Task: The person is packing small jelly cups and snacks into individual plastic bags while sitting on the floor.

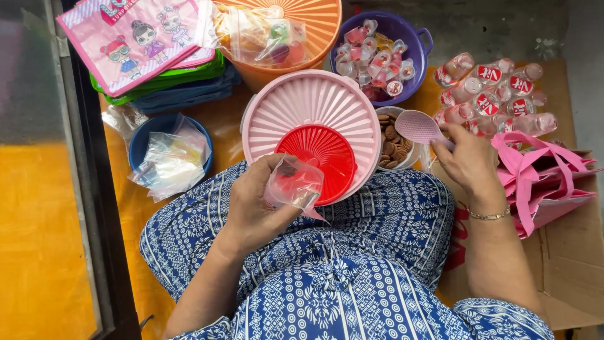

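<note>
Holding a small clear plastic bag [294, 186], the left hand [255, 204] pinches the bag's mouth between thumb and fingers, just in front of the lap and over the near rim of the red lid [321, 154]. That lid lies on a larger pink ribbed lid [302, 104]. The right hand [469, 160] is closed around the handle of a pink plastic spoon [417, 126]; the spoon's long axis runs from the hand up and to the left, and its bowl hovers over the white bowl of small brown biscuits [391, 141]. The hands are apart, with the two lids between them. The biscuit bowl lies to the right of the bag and touching distance from the spoon, so the right hand is the nearer one to it. Beyond stand an orange tub [318, 38], a purple basin of jelly cups [412, 34] and a cluster of small bottles [491, 94]. Pink tote bags [541, 182] lie at the right, a blue bowl of packets [141, 141] at the left.
</note>
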